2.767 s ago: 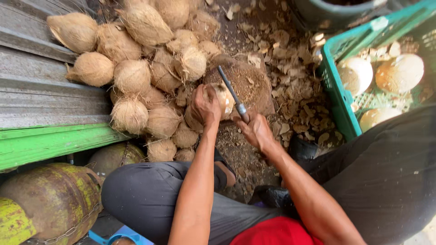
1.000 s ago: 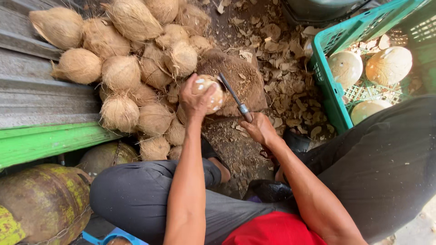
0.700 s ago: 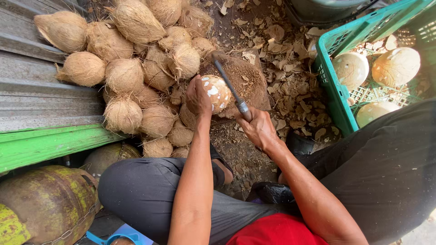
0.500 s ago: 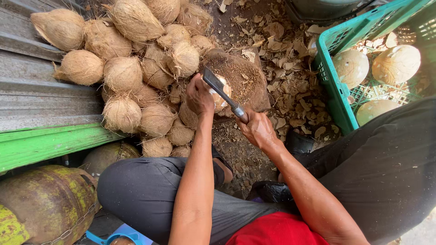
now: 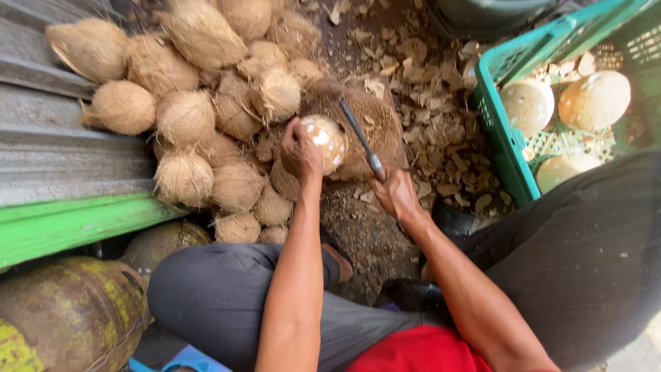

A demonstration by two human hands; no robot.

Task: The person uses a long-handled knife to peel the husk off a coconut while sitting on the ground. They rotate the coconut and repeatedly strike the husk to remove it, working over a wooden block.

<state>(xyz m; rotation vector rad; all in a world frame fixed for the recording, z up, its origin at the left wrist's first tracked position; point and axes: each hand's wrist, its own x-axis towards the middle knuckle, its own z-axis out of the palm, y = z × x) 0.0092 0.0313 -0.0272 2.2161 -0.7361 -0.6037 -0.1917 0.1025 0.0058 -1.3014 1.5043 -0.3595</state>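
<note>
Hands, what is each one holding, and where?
Left hand grips the coconut by its side; right hand holds the knife by its handle.

The coconut (image 5: 325,141) in hand rests on the chopping block (image 5: 375,134), near the centre of the view. The left hand (image 5: 301,147) grips it from the left; the right hand (image 5: 396,193) sits below and to the right, with the knife (image 5: 359,139) slanting up across the block just beside the coconut. The pile of husked coconuts (image 5: 206,117) lies left of and behind the block, against the corrugated sheet (image 5: 62,158) at far left. Husk chips (image 5: 441,103) cover the ground right of the block. The crate (image 5: 506,138) stands at far right, holding peeled coconuts (image 5: 595,100). The gas cylinder (image 5: 69,317) lies at lower left, beside the person's knee.
</note>
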